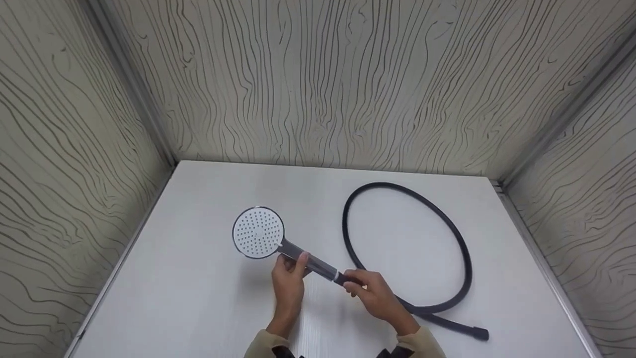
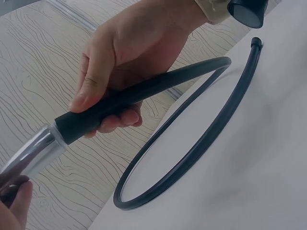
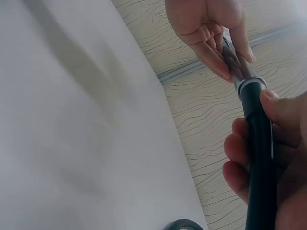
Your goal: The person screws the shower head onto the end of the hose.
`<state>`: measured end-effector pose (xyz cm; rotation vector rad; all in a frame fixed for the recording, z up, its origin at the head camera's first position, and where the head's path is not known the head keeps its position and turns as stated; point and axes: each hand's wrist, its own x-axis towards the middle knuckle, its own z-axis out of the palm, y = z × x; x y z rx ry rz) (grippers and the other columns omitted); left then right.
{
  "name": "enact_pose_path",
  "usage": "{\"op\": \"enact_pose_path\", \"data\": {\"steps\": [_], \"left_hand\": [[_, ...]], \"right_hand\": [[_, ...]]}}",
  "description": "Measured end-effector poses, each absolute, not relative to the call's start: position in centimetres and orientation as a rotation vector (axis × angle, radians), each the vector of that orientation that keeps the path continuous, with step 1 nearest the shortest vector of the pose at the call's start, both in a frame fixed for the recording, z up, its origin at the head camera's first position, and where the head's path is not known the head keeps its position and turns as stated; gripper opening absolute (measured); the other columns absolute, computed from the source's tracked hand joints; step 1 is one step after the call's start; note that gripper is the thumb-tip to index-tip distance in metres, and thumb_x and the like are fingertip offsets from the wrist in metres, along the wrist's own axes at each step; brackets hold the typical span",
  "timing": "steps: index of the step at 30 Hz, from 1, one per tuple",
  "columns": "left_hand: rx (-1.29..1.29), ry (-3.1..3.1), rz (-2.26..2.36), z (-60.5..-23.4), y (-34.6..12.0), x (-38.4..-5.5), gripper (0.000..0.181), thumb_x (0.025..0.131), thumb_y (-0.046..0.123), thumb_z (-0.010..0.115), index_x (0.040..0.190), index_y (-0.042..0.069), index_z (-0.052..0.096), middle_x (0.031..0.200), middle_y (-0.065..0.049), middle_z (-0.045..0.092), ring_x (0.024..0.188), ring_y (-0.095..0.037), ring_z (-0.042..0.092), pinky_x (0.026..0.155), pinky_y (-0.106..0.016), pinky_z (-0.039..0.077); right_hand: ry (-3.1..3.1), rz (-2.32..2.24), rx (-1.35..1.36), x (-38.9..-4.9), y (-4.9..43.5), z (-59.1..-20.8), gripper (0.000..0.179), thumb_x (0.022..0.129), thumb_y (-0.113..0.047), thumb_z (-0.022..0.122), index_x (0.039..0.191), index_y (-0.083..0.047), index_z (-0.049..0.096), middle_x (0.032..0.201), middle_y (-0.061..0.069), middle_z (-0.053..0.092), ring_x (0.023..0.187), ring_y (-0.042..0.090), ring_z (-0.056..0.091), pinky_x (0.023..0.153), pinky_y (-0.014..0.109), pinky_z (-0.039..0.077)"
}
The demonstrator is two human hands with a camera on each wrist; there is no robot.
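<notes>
A chrome handheld shower head (image 1: pixel 258 232) with a white perforated face is held above the table, its face turned up. My left hand (image 1: pixel 289 283) grips its handle (image 1: pixel 318 266), thumb on top. My right hand (image 1: pixel 372 293) pinches the end of a black shower hose (image 2: pixel 91 115) between thumb and fingers. In the right wrist view the hose end (image 3: pixel 253 96) meets the handle's base, in line with it; whether they are threaded together I cannot tell. From my right hand the hose loops over the table, its other end (image 1: pixel 480 333) lying at the right front.
The white table (image 1: pixel 198 199) bears the hose loop on its right half. Wood-grain patterned panels (image 1: pixel 318 84) stand behind and at both sides, with grey metal strips (image 1: pixel 129 79) at the corners.
</notes>
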<state>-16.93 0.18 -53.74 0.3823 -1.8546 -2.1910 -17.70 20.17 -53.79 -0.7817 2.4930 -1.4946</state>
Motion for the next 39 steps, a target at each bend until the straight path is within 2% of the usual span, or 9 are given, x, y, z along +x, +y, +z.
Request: {"op": "enact_pose_path", "data": {"steps": [5,11,16,21,26,31,34,39], "left_hand": [[0.383,-1.862,-2.215,-53.6,0.2,-16.9,0.033,0.096,0.019,0.062,0.120,-0.003,0.053,0.111,-0.017,0.068,0.104,-0.024,0.070,0.087,-0.027,0.060],[0.393,-1.771,-2.208,-53.6,0.5,-16.9,0.030,0.095,0.015,0.064,0.115,-0.005,0.052,0.105,-0.020,0.066,0.097,-0.024,0.071,0.083,-0.026,0.061],[0.444,-1.769,-2.165,-53.7,1.1,-16.6,0.030,0.095,0.015,0.063,0.117,-0.004,0.052,0.106,-0.018,0.066,0.098,-0.023,0.071,0.083,-0.026,0.061],[0.430,-1.777,-2.171,-53.3,1.1,-16.8,0.029,0.095,0.014,0.063,0.116,-0.003,0.052,0.105,-0.018,0.066,0.098,-0.022,0.070,0.083,-0.025,0.061],[0.346,-1.783,-2.177,-52.5,0.4,-17.4,0.030,0.096,0.015,0.062,0.116,-0.003,0.051,0.104,-0.018,0.065,0.098,-0.023,0.071,0.084,-0.025,0.060],[0.279,-1.779,-2.196,-52.2,-0.1,-17.6,0.029,0.096,0.015,0.062,0.115,-0.004,0.050,0.103,-0.018,0.064,0.096,-0.022,0.071,0.084,-0.026,0.060],[0.255,-1.787,-2.208,-52.4,-0.3,-17.7,0.030,0.095,0.014,0.062,0.116,-0.005,0.050,0.104,-0.019,0.065,0.098,-0.023,0.071,0.084,-0.027,0.060],[0.201,-1.851,-2.238,-52.5,-0.9,-17.6,0.038,0.096,0.014,0.060,0.126,-0.005,0.047,0.114,-0.023,0.064,0.108,-0.029,0.068,0.087,-0.026,0.059]], "right_hand": [[2.373,-1.494,-0.740,-18.1,20.6,-53.5,0.025,0.101,-0.020,0.052,0.101,-0.002,0.070,0.077,0.015,0.065,0.069,0.003,0.058,0.064,0.022,0.053],[2.434,-1.559,-0.625,-17.6,20.0,-53.5,0.021,0.097,-0.022,0.059,0.107,-0.004,0.067,0.081,0.013,0.067,0.069,0.001,0.058,0.062,0.025,0.057],[2.633,-1.514,-0.630,-16.9,19.2,-53.8,0.020,0.090,-0.021,0.070,0.104,-0.009,0.063,0.074,0.002,0.064,0.061,-0.002,0.049,0.053,0.018,0.048],[2.882,-1.422,-0.789,-16.8,18.6,-54.0,0.016,0.087,-0.014,0.073,0.100,-0.010,0.064,0.074,-0.007,0.062,0.062,-0.003,0.047,0.052,0.014,0.046],[3.034,-1.395,-1.054,-17.4,18.1,-53.7,0.010,0.089,-0.008,0.069,0.098,-0.008,0.066,0.072,-0.007,0.057,0.064,-0.003,0.044,0.053,0.013,0.044],[2.890,-1.469,-1.045,-17.9,18.3,-53.5,0.006,0.091,-0.009,0.067,0.097,-0.010,0.068,0.069,-0.005,0.057,0.063,-0.002,0.045,0.052,0.015,0.046],[2.745,-1.517,-0.987,-17.9,18.4,-53.1,0.008,0.093,-0.008,0.064,0.099,-0.008,0.069,0.069,0.001,0.058,0.060,0.004,0.049,0.052,0.017,0.048],[2.447,-1.589,-0.954,-18.2,19.0,-52.8,0.013,0.095,-0.003,0.058,0.104,0.002,0.066,0.071,0.017,0.059,0.061,0.027,0.055,0.054,0.019,0.052]]}}
